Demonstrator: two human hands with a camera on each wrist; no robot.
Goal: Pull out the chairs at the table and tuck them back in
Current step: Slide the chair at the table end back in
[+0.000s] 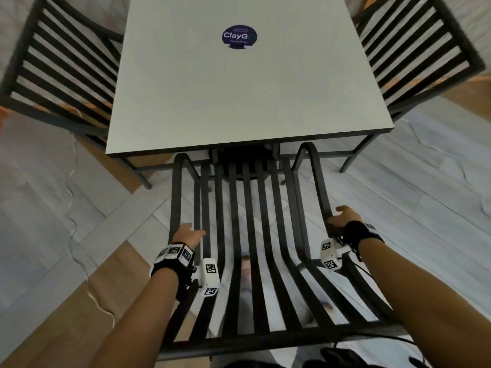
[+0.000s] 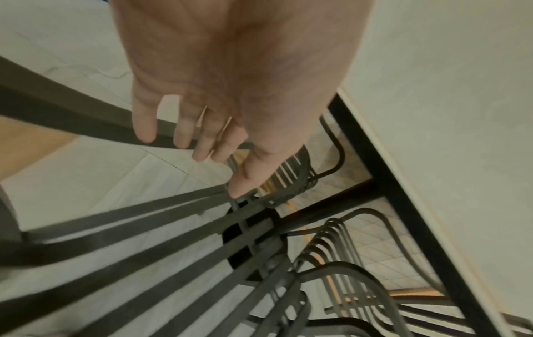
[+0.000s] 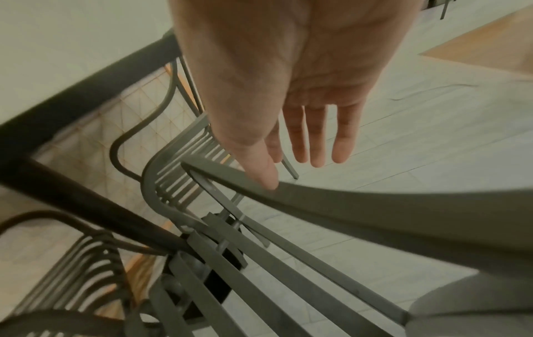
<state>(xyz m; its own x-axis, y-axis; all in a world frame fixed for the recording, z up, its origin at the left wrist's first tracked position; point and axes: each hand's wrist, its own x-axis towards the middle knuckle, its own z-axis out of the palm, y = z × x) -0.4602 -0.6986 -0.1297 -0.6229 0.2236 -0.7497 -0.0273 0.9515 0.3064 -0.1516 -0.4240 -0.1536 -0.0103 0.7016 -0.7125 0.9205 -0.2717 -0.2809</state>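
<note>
A dark metal slatted chair point(image 1: 265, 342) stands in front of me, its seat front just under the near edge of the white table point(image 1: 239, 102). My left hand point(image 1: 187, 233) lies over the chair's left armrest point(image 2: 72, 118). Its fingers point(image 2: 181, 134) are straight across the bar and the thumb touches a slat. My right hand point(image 1: 345, 217) is at the right armrest point(image 3: 375, 205). Its thumb tip rests on the bar, and its fingers point(image 3: 317, 141) stretch out past it. Neither hand is curled round the frame.
Two more slatted chairs are tucked in at the table, one on its left side point(image 1: 61, 65) and one on its right point(image 1: 414, 54). A round blue sticker point(image 1: 239, 36) sits on the tabletop. Pale tile and wood-toned floor lie around the table.
</note>
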